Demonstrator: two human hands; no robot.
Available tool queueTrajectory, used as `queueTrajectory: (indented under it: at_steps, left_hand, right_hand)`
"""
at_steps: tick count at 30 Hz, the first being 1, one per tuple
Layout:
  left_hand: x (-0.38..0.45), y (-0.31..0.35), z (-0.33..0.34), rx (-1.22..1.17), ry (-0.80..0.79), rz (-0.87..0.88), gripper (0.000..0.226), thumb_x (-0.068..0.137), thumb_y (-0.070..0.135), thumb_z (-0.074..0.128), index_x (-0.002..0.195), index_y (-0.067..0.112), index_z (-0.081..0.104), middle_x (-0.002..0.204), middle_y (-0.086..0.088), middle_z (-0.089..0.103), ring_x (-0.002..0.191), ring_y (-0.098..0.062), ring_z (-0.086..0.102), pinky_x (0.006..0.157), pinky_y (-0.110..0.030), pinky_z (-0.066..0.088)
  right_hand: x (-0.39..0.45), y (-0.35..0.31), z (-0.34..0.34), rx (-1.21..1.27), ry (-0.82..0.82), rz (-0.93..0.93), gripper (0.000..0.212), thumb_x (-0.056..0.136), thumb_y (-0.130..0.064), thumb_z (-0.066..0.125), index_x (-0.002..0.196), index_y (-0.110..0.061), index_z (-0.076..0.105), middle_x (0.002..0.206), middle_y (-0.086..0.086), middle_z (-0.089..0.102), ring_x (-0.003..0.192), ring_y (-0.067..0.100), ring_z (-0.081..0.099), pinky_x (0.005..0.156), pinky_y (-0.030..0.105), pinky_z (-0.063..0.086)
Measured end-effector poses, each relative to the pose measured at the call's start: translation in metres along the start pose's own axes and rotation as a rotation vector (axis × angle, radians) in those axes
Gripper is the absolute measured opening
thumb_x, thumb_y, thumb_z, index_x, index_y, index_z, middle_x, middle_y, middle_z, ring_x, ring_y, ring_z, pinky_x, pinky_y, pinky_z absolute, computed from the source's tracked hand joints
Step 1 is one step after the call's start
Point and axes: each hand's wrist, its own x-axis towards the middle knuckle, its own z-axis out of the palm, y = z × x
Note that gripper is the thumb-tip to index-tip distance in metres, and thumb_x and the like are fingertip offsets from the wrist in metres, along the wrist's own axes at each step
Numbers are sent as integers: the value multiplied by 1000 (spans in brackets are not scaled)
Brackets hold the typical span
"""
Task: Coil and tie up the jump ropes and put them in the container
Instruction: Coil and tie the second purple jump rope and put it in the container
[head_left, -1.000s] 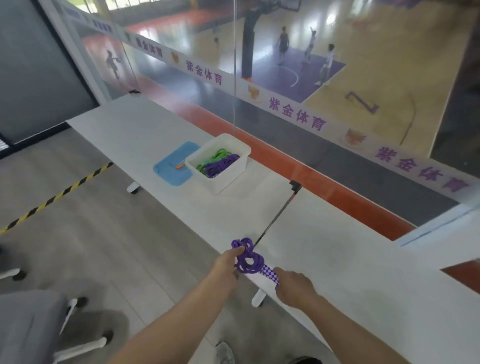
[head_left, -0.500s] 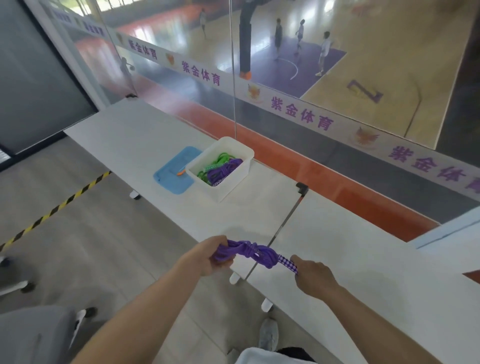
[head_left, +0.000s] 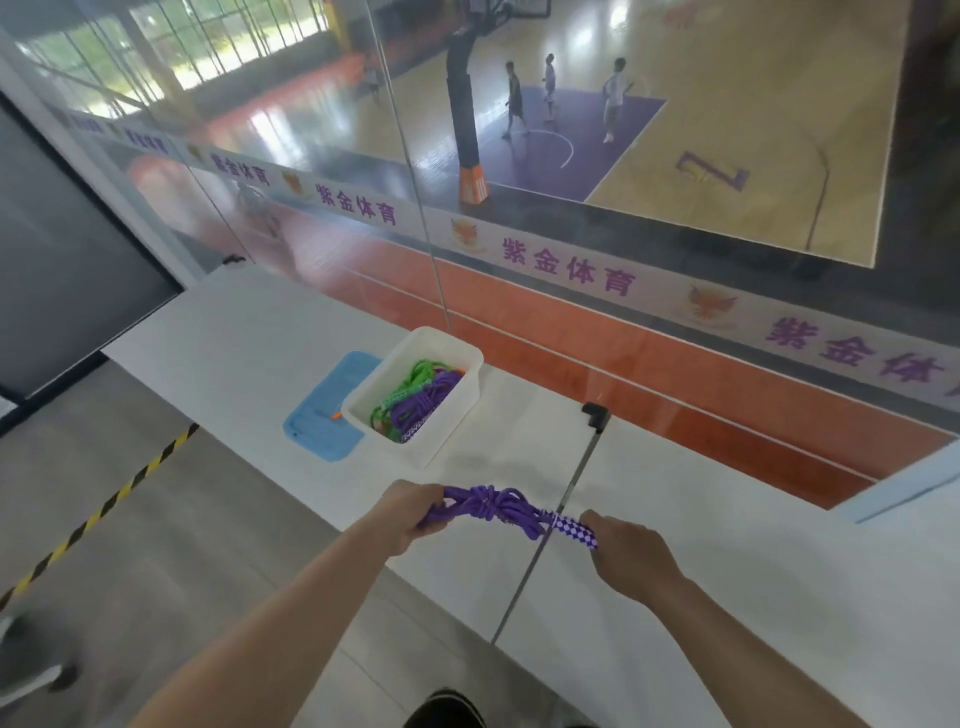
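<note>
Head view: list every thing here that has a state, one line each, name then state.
purple jump rope: coiled and knotted, stretched between both hands above the table edge.
left hand: grips the rope's coiled end.
right hand: grips the checkered handle end.
white container: open, holding green and purple ropes.
blue lid: off, flat on the table beside the container.

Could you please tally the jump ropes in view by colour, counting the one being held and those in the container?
Purple: 2, one held by both hands, one in the white container
Green: 1, in the container
Total: 3
</note>
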Motion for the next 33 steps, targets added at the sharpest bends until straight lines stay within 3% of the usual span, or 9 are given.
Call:
queueTrajectory:
  at_steps: [6,11,16,18,21,25,27,29,33]
  left_hand:
    - [46,53,-11,312,-20,264,15,88,-5,58,99,-1,68,89,-16,67,74,-20,66,72,-29,61]
    - [108,120,-61,515,-527,292,18,87,-7,59,96,-3,73,79,-9,62,72,-16,61,75,-26,51]
    - [179,176,-115,520,-697,174,17,93,-10,56,98,-5,71,96,-17,72,86,-20,73,76,-25,60]
    - [199,180,-132,383,-629,142,16,93,-12,56,97,-5,70,95,-20,72,82,-23,73,76,-27,62]
    - [222,178,-147,246,-495,170,16,94,-10,56,105,1,61,88,-16,66,73,-22,68,64,-28,62]
    - [240,175,-147,441,-415,349,14,96,4,55,96,11,68,71,-9,63,65,-21,58,67,-35,54]
    - [245,175,-146,539,-364,453,15,93,18,55,94,16,70,67,-2,64,62,-19,56,66,-37,50]
    - [247,174,-147,587,-360,503,25,86,31,53,104,24,69,77,2,68,70,-19,60,74,-40,54]
    - [238,167,-149,702,-445,583,38,89,23,55,124,36,57,100,8,71,89,-16,64,80,-33,51]
  right_hand:
    - [39,-18,-5,72,32,84,22,101,-45,45,114,-28,51,103,-7,67,78,17,60,65,30,44]
    - [72,-23,2,28,113,83,18,95,-31,55,113,-29,60,97,-8,69,85,18,68,69,31,52]
    - [128,-92,2,66,74,256,17,97,-33,53,113,-31,56,97,-10,68,83,17,67,71,34,55]
    - [154,-131,-2,236,1,411,8,101,-37,48,104,-31,51,88,-10,61,77,17,60,68,33,48]
    - [200,-179,-15,720,-19,687,10,95,-26,59,90,-22,51,75,-3,60,63,16,55,57,30,41]
    - [254,-223,-35,1431,121,891,10,93,-11,63,89,-9,53,60,7,55,46,19,49,48,27,40]
    - [283,-242,-43,1610,176,937,17,97,-17,63,86,-6,55,59,11,56,45,21,50,47,26,41]
    - [308,-257,-45,1765,261,956,24,100,-20,61,84,-3,58,59,13,60,45,22,55,47,25,46]
    - [350,-284,-35,1875,373,964,30,98,-30,63,101,0,69,78,16,72,69,30,69,63,35,57]
